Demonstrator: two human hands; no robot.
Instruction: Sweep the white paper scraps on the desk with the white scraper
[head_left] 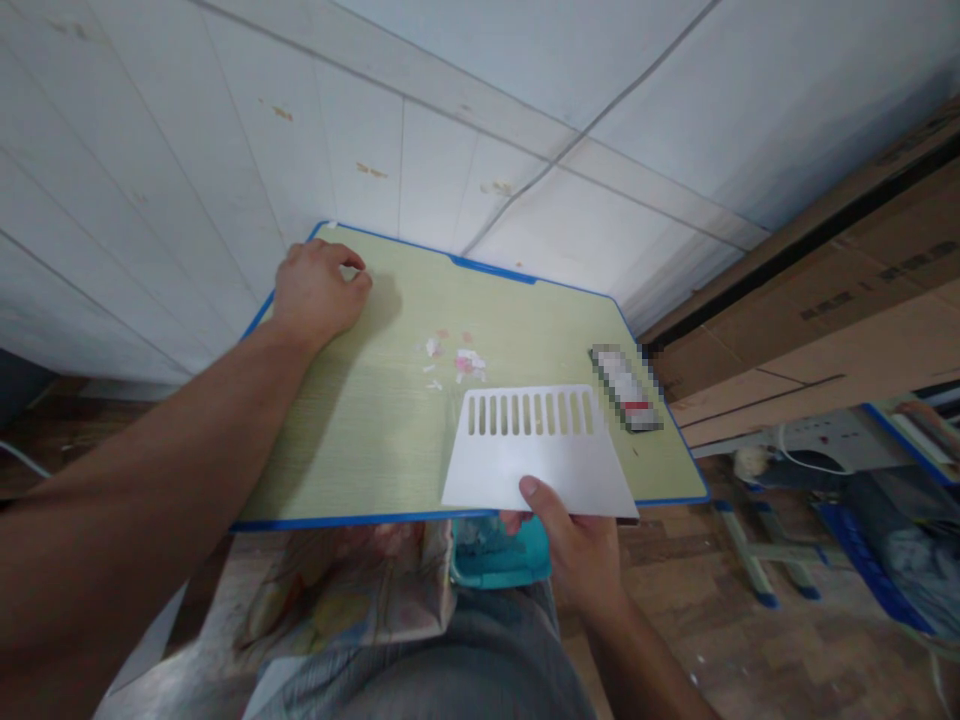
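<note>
My right hand (581,550) grips the near edge of a white slotted panel (540,465), thumb on top and fingers underneath. A row of long slots runs along the panel's far side. The panel lies over the front right of a pale green tabletop (345,440) with a blue edge. Near the tabletop's far left corner is my left hand (322,290), its fingers curled toward the thumb; whether anything is between them is hidden. Small white and pink scraps (469,362) lie in the middle, just beyond the panel.
A blurred-out flat item (626,388) lies on the tabletop's right side. Cardboard boxes (840,310) stand to the right, and a white wall (420,180) is behind. Below the front edge are a teal basket (499,578) and a patterned bag (352,600), close to my legs.
</note>
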